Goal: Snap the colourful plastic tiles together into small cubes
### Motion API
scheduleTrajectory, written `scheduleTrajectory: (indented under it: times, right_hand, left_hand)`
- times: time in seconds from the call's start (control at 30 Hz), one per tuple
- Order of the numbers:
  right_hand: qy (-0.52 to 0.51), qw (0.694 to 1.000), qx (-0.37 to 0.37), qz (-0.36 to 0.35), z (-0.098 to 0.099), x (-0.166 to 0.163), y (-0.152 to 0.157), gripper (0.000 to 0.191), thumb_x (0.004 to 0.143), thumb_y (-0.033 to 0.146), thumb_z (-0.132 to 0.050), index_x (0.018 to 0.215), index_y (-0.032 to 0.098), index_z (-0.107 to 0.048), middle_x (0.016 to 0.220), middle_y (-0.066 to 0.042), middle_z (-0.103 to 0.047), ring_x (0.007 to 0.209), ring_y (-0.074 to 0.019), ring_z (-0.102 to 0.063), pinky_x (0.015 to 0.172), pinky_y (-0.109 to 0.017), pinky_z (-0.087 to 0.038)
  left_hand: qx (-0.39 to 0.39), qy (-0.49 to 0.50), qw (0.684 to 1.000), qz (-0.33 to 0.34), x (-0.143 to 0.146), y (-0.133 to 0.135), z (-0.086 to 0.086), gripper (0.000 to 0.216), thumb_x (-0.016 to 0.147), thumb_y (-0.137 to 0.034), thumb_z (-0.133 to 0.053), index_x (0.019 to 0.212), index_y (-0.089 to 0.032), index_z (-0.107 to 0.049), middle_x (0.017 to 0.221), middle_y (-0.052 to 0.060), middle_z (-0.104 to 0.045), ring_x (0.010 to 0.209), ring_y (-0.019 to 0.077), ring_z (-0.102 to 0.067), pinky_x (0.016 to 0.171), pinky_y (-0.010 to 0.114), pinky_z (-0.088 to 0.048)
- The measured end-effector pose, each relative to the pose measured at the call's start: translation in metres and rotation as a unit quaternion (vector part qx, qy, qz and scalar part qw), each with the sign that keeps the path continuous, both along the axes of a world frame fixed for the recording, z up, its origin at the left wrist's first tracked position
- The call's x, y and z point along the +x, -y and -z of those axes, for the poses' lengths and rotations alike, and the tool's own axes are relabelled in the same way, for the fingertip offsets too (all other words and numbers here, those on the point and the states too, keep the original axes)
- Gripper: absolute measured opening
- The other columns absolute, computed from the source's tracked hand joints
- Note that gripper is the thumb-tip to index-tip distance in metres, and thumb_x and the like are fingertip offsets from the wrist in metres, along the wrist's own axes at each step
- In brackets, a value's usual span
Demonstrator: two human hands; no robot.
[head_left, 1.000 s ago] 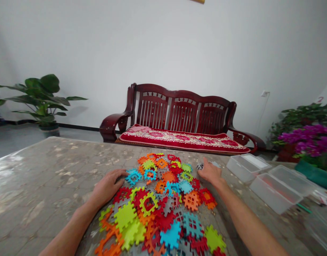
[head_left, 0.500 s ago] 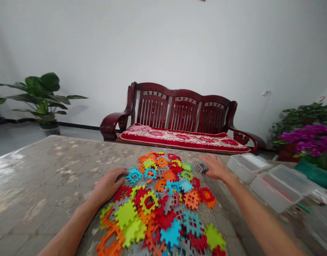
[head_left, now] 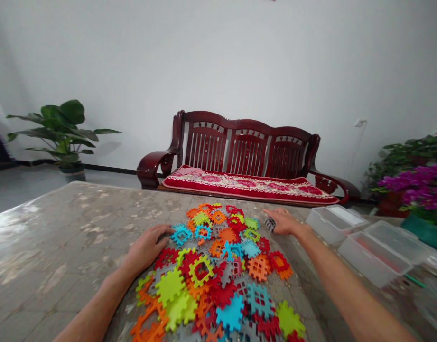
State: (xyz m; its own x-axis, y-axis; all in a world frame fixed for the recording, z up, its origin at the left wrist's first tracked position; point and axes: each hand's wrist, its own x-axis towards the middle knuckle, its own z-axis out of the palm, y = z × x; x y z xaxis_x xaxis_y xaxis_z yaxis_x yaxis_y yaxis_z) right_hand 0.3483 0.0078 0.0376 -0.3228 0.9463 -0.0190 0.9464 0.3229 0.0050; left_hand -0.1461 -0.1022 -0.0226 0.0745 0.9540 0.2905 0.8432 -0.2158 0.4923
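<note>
A heap of interlocking plastic tiles [head_left: 223, 292] with toothed edges lies in front of me, in orange, red, lime green, blue and grey. Some tiles are solid, others have window-like cutouts. My left hand [head_left: 147, 247] rests palm down at the heap's left side, fingers stretched, their tips beside a blue tile [head_left: 181, 234]. Past the heap's far right side, my right hand [head_left: 282, 221] has its fingers closed on a small grey assembled block [head_left: 270, 223], with the index finger stretched out above it. The hand partly hides the block.
Clear plastic boxes [head_left: 373, 259] stand on the right of the patterned tablecloth [head_left: 54, 247]. A green pen-like stick [head_left: 414, 280] lies by them. Purple flowers [head_left: 417, 183] are at the far right. Behind the table is a wooden bench [head_left: 245, 147] with a red cover.
My right hand has gone from spread fingers beside the grey block to fingers closed on it, and the block has tilted. My left hand stays in place. The view has shifted slightly.
</note>
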Motion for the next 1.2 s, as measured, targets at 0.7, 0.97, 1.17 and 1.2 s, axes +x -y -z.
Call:
scheduleTrajectory:
  times: [0.7,0.97,1.17,1.2]
  right_hand:
    - [-0.205,0.976,0.017,-0.074,-0.010,-0.141,0.056,0.035,0.088,0.033,-0.053,0.114,0.023,-0.075,0.117,-0.007,-0.074,0.111,-0.0251,-0.063,0.100,-0.037,-0.044]
    - [-0.065,0.998,-0.006,-0.022,-0.029,-0.197,0.066,0.044,0.073,0.049,-0.071,0.110,0.026,-0.074,0.103,-0.009,-0.076,0.105,-0.0318,-0.063,0.082,-0.036,-0.047]
    - [-0.199,0.979,0.005,-0.043,-0.025,-0.189,0.061,0.023,0.079,0.028,-0.063,0.096,0.029,-0.079,0.096,-0.001,-0.078,0.098,-0.0240,-0.067,0.083,-0.032,-0.048]
    - [-0.236,0.970,0.007,-0.050,-0.025,-0.183,0.060,0.022,0.080,0.026,-0.062,0.092,0.029,-0.080,0.093,-0.001,-0.078,0.095,-0.0230,-0.067,0.083,-0.032,-0.049]
  left_hand:
    - [-0.014,0.001,1.000,0.009,0.009,0.011,-0.016,0.040,0.081,-0.023,-0.050,0.111,-0.026,-0.077,0.134,0.006,-0.068,0.126,0.0270,-0.061,0.112,0.044,-0.043]
    - [-0.012,-0.006,1.000,-0.004,0.011,0.011,-0.017,0.037,0.083,-0.023,-0.050,0.106,-0.027,-0.078,0.130,0.005,-0.070,0.123,0.0255,-0.062,0.111,0.042,-0.044]
    - [-0.010,0.006,1.000,-0.008,0.011,0.011,-0.016,0.036,0.082,-0.023,-0.051,0.106,-0.027,-0.078,0.128,0.005,-0.071,0.123,0.0250,-0.063,0.111,0.042,-0.044]
    - [-0.008,0.008,1.000,-0.008,0.011,0.011,-0.015,0.036,0.082,-0.023,-0.051,0.106,-0.027,-0.078,0.128,0.005,-0.071,0.123,0.0252,-0.063,0.111,0.042,-0.044]
